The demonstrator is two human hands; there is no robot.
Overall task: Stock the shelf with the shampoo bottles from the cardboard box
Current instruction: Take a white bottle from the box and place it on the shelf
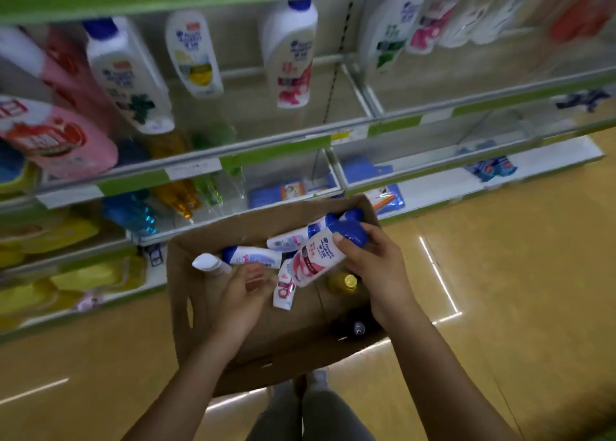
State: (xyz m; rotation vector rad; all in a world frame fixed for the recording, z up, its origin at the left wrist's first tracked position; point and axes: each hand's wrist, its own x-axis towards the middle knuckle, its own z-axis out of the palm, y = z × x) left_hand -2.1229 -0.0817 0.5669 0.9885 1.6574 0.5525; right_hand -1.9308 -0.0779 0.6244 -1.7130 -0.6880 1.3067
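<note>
- Right hand (373, 260) pinches a smooth white, blue-capped shampoo bottle (318, 259) above the cardboard box (200, 324).
- Left hand (246, 290), fingers spread, holds nothing.
- Far shelf (333, 104): open gaps between upright bottles.

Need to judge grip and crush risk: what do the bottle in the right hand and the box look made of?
Bottle in the right hand: looks like glossy white plastic with a blue cap and printed pink label; it shows a smooth sheen. Box: brown corrugated cardboard, matte, with a cut handle slot and creased flaps; probably soft under load.
</note>
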